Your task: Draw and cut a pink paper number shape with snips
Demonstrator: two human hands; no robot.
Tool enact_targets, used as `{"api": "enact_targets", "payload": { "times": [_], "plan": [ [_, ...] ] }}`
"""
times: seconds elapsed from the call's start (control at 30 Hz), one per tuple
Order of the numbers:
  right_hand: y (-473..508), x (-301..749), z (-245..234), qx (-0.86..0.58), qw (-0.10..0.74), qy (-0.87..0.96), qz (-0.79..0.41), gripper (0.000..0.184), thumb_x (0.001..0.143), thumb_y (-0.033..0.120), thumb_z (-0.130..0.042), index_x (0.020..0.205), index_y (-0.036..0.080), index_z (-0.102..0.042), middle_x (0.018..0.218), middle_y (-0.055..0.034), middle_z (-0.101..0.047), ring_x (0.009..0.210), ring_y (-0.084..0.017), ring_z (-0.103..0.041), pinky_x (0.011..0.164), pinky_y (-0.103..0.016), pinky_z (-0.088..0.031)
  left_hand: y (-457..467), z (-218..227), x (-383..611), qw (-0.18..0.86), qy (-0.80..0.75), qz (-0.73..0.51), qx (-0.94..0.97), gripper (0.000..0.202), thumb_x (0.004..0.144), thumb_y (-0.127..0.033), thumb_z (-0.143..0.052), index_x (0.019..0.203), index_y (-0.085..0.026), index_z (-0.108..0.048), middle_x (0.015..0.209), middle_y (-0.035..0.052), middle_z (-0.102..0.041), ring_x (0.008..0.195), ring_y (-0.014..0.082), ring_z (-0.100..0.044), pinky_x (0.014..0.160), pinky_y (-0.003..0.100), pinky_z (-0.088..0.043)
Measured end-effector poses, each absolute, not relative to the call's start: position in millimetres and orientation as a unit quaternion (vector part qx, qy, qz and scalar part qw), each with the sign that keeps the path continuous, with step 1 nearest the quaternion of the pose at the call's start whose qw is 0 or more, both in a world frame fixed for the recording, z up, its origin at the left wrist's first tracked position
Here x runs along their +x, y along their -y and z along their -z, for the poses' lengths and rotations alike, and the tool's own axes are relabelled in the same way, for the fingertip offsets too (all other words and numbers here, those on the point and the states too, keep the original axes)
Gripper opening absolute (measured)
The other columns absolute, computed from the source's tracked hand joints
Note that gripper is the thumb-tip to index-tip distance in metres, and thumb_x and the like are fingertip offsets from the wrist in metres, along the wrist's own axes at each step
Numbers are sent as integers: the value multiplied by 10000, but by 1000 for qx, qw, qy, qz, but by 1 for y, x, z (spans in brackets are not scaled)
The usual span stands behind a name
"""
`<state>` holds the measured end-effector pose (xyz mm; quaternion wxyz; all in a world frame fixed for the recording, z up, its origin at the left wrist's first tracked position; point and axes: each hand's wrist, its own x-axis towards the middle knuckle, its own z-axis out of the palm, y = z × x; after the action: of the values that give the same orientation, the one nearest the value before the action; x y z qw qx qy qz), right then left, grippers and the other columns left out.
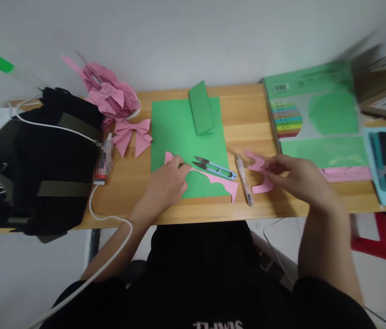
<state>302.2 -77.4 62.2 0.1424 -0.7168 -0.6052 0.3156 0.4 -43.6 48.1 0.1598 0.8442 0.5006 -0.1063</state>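
Note:
My left hand [168, 182] is over the left part of a green paper sheet [175, 123], fingers closed on pink paper. A small pink paper tip [168, 157] sticks out beyond its knuckles. From its fingertips a scallop-edged pink paper strip [222, 181] runs right across the sheet. My right hand [297, 180] pinches a curved pink paper scrap [257, 162] at the table's right half. Between the hands lie blue-handled thread snips [216, 168], blades pointing left, and a clear-barrelled pen [245, 180]. A folded green paper piece [201, 109] rests on the sheet's upper edge.
Left on the wooden table [244, 109] are a pink paper bow [133, 135], a bunch of pink folded paper [112, 93] and a black bag [49, 155] with white cables. A green paper pack [330, 109], a light-blue case [372, 160] and a cardboard box [384, 89] are right.

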Motion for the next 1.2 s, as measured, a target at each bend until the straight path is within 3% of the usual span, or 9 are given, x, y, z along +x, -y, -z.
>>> {"api": "enact_targets", "payload": {
  "times": [0.13, 0.3, 0.47, 0.67, 0.87, 0.97, 1.03, 1.1, 1.2],
  "plan": [
    [92, 312, -74, -723, 225, 574, -312, 352, 729, 545, -699, 789, 198, -697, 783, -90, -731, 634, -193, -626, 634, -359, -501, 42, -48, 4, 147, -496, 109, 849, 423, 905, -33, -384, 1238, -171, -605, 1186, 113, -615, 994, 235, -625, 676, 298, -454],
    [104, 308, -89, -653, 341, 525, -426, 154, 692, 351, -839, 742, 246, -738, 777, -63, -737, 705, -184, -665, 624, -320, -536, 38, -43, 6, 133, -495, 85, 855, 390, 901, -3, -371, 1148, -160, -629, 1130, 108, -634, 1021, 240, -607, 746, 320, -475],
    [102, 287, -89, -593, 369, 523, -489, 136, 668, 281, -874, 743, 255, -764, 738, -40, -736, 657, -166, -663, 585, -288, -558, 37, -39, 3, 126, -459, 45, 878, 320, 983, -98, -361, 975, -157, -676, 1041, 121, -667, 994, 249, -595, 799, 344, -461],
    [102, 250, -71, -573, 406, 475, -529, 160, 666, 264, -873, 767, 252, -750, 753, -10, -728, 675, -142, -662, 617, -261, -557, 49, -30, 13, 139, -408, -24, 902, 362, 1006, -110, -347, 943, -151, -701, 1030, 105, -691, 952, 219, -608, 743, 326, -438],
    [116, 219, -44, -609, 431, 399, -533, 205, 667, 344, -848, 757, 222, -710, 703, -10, -692, 626, -133, -613, 585, -269, -530, 66, -29, -1, 163, -440, -99, 877, 333, 1001, -131, -379, 1140, -153, -680, 1133, 119, -689, 1036, 241, -638, 816, 352, -511],
    [129, 210, -37, -629, 423, 349, -551, 225, 673, 369, -847, 766, 214, -713, 679, -7, -676, 588, -126, -595, 528, -252, -511, 88, -41, -26, 187, -473, -142, 849, 289, 994, -164, -397, 1085, -162, -672, 1122, 112, -698, 1052, 211, -653, 894, 341, -536],
    [138, 203, -34, -632, 414, 312, -576, 241, 669, 381, -854, 763, 210, -714, 660, 0, -669, 548, -113, -577, 482, -231, -494, 108, -49, -42, 220, -488, -147, 832, 246, 987, -220, -430, 980, -195, -675, 967, 71, -727, 871, 172, -676, 784, 293, -538],
    [144, 194, -32, -629, 407, 296, -593, 261, 656, 399, -860, 745, 205, -709, 641, 0, -669, 516, -106, -568, 450, -222, -488, 126, -55, -53, 342, -522, -120, 772, 252, 956, -292, -471, 804, -220, -659, 754, 18, -703, 595, 132, -581, 587, 268, -449],
    [148, 179, -28, -622, 406, 292, -602, 287, 641, 419, -864, 733, 204, -697, 627, 2, -675, 486, -110, -570, 434, -236, -509, 146, -54, -60, 437, -558, -49, 704, 330, 931, -370, -491, 673, -212, -623, 616, 4, -644, 560, 150, -553, 584, 285, -405]
  ]
}}
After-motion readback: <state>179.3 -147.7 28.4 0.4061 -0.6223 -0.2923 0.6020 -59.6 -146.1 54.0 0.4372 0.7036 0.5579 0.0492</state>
